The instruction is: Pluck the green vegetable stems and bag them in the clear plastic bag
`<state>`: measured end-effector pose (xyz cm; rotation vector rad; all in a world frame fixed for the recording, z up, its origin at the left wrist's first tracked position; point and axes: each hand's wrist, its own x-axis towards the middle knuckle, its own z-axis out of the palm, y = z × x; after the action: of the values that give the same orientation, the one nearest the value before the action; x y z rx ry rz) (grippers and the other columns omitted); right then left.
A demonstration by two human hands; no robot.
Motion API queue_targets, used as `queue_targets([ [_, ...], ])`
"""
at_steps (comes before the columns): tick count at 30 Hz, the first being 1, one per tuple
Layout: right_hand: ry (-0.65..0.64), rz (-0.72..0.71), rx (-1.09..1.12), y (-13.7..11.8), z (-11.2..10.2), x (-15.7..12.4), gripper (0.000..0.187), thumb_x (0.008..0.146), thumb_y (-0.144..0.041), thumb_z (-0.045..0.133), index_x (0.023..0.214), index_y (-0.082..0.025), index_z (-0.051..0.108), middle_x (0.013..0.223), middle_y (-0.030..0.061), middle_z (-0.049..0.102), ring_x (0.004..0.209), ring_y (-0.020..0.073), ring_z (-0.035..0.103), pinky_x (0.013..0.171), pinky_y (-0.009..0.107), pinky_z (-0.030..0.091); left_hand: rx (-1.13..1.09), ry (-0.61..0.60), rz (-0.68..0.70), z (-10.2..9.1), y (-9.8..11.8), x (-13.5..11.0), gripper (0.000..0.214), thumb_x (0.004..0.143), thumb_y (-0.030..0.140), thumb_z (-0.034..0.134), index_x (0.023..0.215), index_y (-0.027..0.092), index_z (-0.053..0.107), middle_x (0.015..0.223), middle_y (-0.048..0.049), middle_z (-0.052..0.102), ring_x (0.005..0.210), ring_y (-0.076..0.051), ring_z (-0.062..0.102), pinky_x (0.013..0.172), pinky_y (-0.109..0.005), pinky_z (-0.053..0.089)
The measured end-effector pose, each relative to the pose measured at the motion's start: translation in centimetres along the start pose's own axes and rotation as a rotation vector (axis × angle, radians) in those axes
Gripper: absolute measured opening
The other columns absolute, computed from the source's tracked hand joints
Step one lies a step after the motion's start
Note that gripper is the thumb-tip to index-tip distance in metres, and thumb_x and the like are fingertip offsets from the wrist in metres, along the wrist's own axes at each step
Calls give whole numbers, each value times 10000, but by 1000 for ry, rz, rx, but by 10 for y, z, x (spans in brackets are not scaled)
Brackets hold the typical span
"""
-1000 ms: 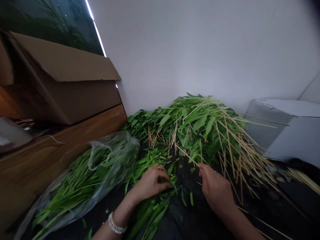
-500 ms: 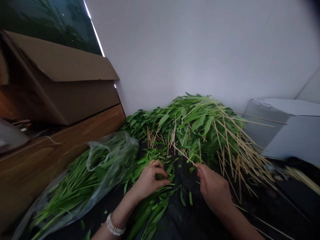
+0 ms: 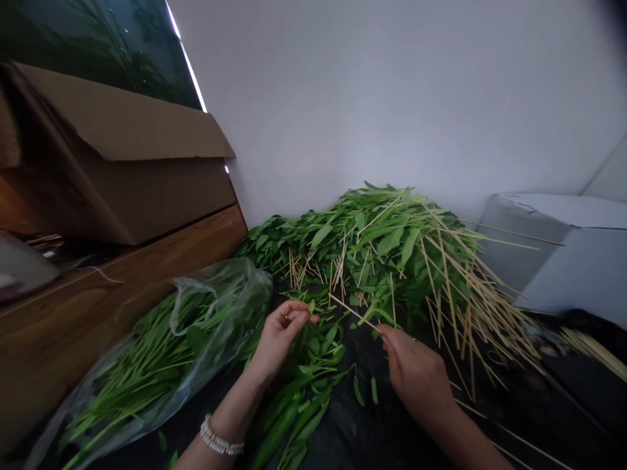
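We have the stick (image 3: pixel 353 313) in the right hand (image 3: pixel 418 375), over the black sheet (image 3: pixel 365 437), slanting up and left toward the left hand (image 3: pixel 275 341). Right thumb and fingers pinch its near end. Left thumb and forefinger pinch a sprig (image 3: pixel 312 307), just left of the stick's far tip and apart from it, other fingers curled. We see a leaf (image 3: pixel 367 316) along the stick; we can't tell if it's threaded on or just behind. Below the left hand we get loose greens (image 3: pixel 281 427) on the sheet, with small bits (image 3: pixel 374 390) just right of them. White bracelet (image 3: pixel 220 444) on the left wrist. Behind the hands, we mark the pile (image 3: pixel 392 241), leafy, lots of thin sticks poking out, most fanning down at its right. Left of the left hand, a clear bag (image 3: pixel 259 287) of long stems. Farther out: wood ledge (image 3: pixel 206 243) carrying a carton (image 3: pixel 161 192), flap out; white box (image 3: pixel 578 267) right of the pile; pale wall (image 3: pixel 392 98) behind
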<state>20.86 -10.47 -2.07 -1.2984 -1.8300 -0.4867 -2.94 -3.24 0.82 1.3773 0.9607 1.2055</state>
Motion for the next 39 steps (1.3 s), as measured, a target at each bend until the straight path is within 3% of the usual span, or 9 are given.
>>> queue_targets([
  [3, -53, -48, 24, -2, 0, -2, 303, 952, -164, 361, 1065, -148, 642, 849, 62, 698, 691, 134, 653, 671, 236, 481, -166, 39, -135, 2, -5, 1, 390, 693, 382, 783, 993, 151, 693, 841, -72, 757, 748, -163, 662, 741, -263, 496],
  [7, -119, -89, 27, -5, -1, -3, 339, 957, -155, 336, 1014, -165, 671, 758, 42, 662, 628, 133, 622, 602, 240, 467, -298, 49, -217, 6, -7, 1, 342, 638, 341, 828, 894, 138, 725, 828, -63, 760, 713, -133, 664, 683, -216, 510],
  [14, -133, -98, 48, -4, 0, -5, 350, 946, -130, 352, 1154, -123, 633, 754, 46, 643, 647, 135, 623, 638, 241, 493, -278, 96, -218, 6, -4, 1, 347, 601, 351, 846, 849, 140, 725, 803, -61, 759, 689, -138, 676, 649, -213, 523],
  [39, -145, -113, 10, -9, 1, -8, 369, 931, -101, 343, 1150, -127, 639, 721, 35, 626, 623, 128, 618, 595, 231, 467, -304, 77, -245, 6, -6, 0, 287, 589, 306, 861, 786, 137, 738, 728, -37, 757, 643, -109, 673, 634, -177, 521],
])
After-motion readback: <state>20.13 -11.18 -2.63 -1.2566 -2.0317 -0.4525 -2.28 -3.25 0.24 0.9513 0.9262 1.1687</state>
